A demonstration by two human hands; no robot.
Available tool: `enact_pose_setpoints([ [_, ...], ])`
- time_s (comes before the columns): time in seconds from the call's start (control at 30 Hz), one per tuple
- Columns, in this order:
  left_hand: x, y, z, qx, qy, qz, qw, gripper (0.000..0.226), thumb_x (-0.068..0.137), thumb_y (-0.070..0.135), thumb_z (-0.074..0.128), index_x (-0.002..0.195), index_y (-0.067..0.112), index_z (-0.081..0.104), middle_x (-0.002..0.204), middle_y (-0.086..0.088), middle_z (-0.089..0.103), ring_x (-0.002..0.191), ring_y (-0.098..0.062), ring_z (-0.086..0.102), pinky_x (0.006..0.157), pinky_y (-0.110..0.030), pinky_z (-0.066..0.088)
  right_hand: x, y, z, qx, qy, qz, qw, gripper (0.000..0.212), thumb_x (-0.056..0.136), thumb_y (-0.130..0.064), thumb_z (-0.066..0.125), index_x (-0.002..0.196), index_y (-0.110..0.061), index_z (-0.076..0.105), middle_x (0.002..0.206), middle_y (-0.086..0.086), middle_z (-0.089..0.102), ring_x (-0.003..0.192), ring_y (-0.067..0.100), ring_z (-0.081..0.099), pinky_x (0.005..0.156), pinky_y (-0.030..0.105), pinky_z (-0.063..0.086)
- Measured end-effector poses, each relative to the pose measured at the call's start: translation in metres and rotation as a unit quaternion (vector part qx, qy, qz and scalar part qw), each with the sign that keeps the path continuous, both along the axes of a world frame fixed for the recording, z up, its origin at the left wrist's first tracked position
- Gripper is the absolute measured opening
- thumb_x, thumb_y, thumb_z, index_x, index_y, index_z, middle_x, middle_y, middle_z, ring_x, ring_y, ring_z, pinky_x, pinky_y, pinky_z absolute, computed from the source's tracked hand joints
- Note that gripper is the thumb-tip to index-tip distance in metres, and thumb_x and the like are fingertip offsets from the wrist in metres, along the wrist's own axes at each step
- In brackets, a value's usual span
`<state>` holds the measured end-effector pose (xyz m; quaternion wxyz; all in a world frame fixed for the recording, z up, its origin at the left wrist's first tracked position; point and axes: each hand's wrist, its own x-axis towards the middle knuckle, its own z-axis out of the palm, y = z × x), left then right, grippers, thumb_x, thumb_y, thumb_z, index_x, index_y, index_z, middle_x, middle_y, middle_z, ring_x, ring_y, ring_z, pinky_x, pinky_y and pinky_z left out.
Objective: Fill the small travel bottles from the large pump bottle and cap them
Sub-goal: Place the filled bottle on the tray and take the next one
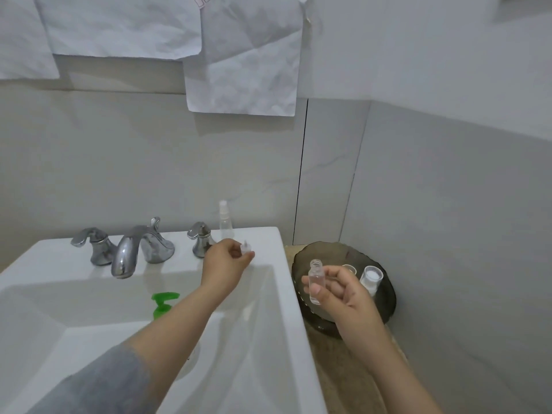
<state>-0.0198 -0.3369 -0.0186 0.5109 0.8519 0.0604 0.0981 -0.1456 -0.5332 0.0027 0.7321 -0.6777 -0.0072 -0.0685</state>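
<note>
At the basin (268, 339), a green pump bottle (162, 303) stands low inside the bowl, at about 6 o'clock from the tap (128, 249). Only its pump head and shoulder show beside the forearm reaching across. The left hand (224, 261) hovers over the basin's back right corner, its fingers (249, 256) pinching a small clear cap (245, 249). A clear spray bottle (225, 222) stands just behind, at 12 o'clock.

To the right, the right hand (343, 291) holds an uncapped small travel bottle (315, 282), thumb and fingers wrapped round its body. The bottle looks empty, with its long axis near upright and its mouth toward 12 o'clock. It hangs above a dark glass plate (385, 315) on the table (343, 372), where a second small bottle (370, 279) stands capped.

The pump bottle lies at roughly 9 o'clock from the open mouth, well apart and beyond the basin's rim. The left hand is much the nearer to it, so filling likely means setting down the cap and bringing the mouth under the spout.
</note>
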Motion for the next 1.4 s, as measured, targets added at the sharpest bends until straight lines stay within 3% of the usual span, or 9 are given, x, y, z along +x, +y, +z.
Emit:
enact_pose_setpoints([
  [0.1, -0.037, 0.015, 0.009, -0.02, -0.021, -0.037, 0.999, 0.014, 0.086, 0.019, 0.076, 0.081, 0.009, 0.067, 0.076, 0.002, 0.068, 0.072, -0.013, 0.06, 0.064, -0.021, 0.044, -0.008, 0.005, 0.0, 0.006, -0.002, 0.004, 1.0, 0.016, 0.09, -0.001, 0.061, 0.106, -0.005, 0.059, 0.097, 0.006, 0.075, 0.09, 0.014, 0.07, 0.077, 0.019, 0.054],
  [0.27, -0.097, 0.043, 0.02, -0.053, -0.005, -0.125, 0.991, 0.021, 0.093, 0.027, 0.069, 0.086, 0.008, 0.069, 0.073, 0.006, 0.06, 0.075, -0.015, 0.06, 0.085, -0.048, 0.055, -0.024, 0.024, -0.002, 0.001, 0.002, 0.018, 1.0, 0.018, 0.088, -0.003, 0.064, 0.105, -0.007, 0.06, 0.099, 0.007, 0.075, 0.096, 0.023, 0.07, 0.081, 0.026, 0.054],
  [0.47, -0.137, 0.058, 0.044, -0.175, 0.03, -0.141, 0.974, 0.007, 0.094, 0.005, 0.064, 0.097, -0.001, 0.068, 0.084, -0.012, 0.064, 0.07, -0.015, 0.066, 0.082, -0.035, 0.062, -0.041, 0.05, -0.002, -0.021, -0.013, 0.034, 0.999, 0.03, 0.078, -0.017, 0.072, 0.103, -0.006, 0.061, 0.099, 0.005, 0.075, 0.101, 0.028, 0.067, 0.077, 0.023, 0.054],
  [0.6, -0.152, 0.071, 0.062, -0.128, 0.017, -0.15, 0.98, 0.009, 0.092, 0.011, 0.069, 0.096, 0.014, 0.076, 0.073, 0.009, 0.064, 0.068, -0.011, 0.062, 0.082, -0.032, 0.06, -0.053, 0.058, 0.002, -0.029, -0.017, 0.044, 0.998, 0.019, 0.086, -0.003, 0.067, 0.103, -0.007, 0.062, 0.099, 0.005, 0.075, 0.099, 0.025, 0.067, 0.08, 0.027, 0.054],
  [0.77, -0.168, 0.079, 0.077, -0.089, 0.007, -0.165, 0.982, 0.02, 0.086, 0.009, 0.075, 0.102, 0.021, 0.073, 0.081, 0.007, 0.061, 0.071, -0.007, 0.056, 0.053, -0.009, 0.042, -0.063, 0.067, 0.005, -0.033, -0.014, 0.046, 0.998, 0.02, 0.086, -0.002, 0.068, 0.103, -0.011, 0.063, 0.099, 0.006, 0.075, 0.097, 0.021, 0.069, 0.082, 0.027, 0.053],
  [0.9, -0.172, 0.086, 0.085, -0.075, -0.011, -0.171, 0.982, 0.022, 0.076, 0.008, 0.084, 0.089, 0.017, 0.069, 0.082, 0.004, 0.067, 0.069, -0.001, 0.058, 0.067, -0.013, 0.047, -0.069, 0.074, 0.007, -0.058, -0.031, 0.054, 0.996, 0.021, 0.079, -0.017, 0.071, 0.099, -0.023, 0.068, 0.102, 0.005, 0.074, 0.099, 0.018, 0.068, 0.089, 0.036, 0.051],
  [1.1, -0.176, 0.09, 0.099, -0.023, -0.039, -0.187, 0.981, 0.018, 0.077, 0.013, 0.084, 0.081, 0.028, 0.075, 0.093, -0.015, 0.069, 0.074, -0.005, 0.06, 0.071, -0.014, 0.047, -0.077, 0.077, 0.014, -0.089, -0.039, 0.072, 0.993, 0.028, 0.085, -0.007, 0.07, 0.096, -0.033, 0.071, 0.102, 0.0, 0.074, 0.103, 0.014, 0.067, 0.093, 0.036, 0.05],
  [1.33, -0.18, 0.087, 0.112, 0.019, -0.039, -0.219, 0.975, 0.021, 0.077, 0.014, 0.084, 0.079, 0.032, 0.074, 0.074, 0.015, 0.069, 0.07, 0.003, 0.062, 0.069, -0.012, 0.048, -0.082, 0.081, 0.024, -0.098, -0.045, 0.083, 0.991, 0.032, 0.087, -0.003, 0.067, 0.095, -0.033, 0.072, 0.102, -0.003, 0.074, 0.104, 0.012, 0.067, 0.09, 0.032, 0.052],
  [1.4, -0.181, 0.084, 0.115, 0.04, -0.045, -0.233, 0.971, 0.022, 0.077, 0.013, 0.084, 0.079, 0.033, 0.073, 0.077, 0.014, 0.069, 0.073, 0.003, 0.063, 0.07, -0.013, 0.05, -0.082, 0.083, 0.028, -0.105, -0.052, 0.085, 0.989, 0.033, 0.087, -0.005, 0.067, 0.095, -0.036, 0.072, 0.101, -0.004, 0.074, 0.103, 0.012, 0.067, 0.089, 0.031, 0.053],
])
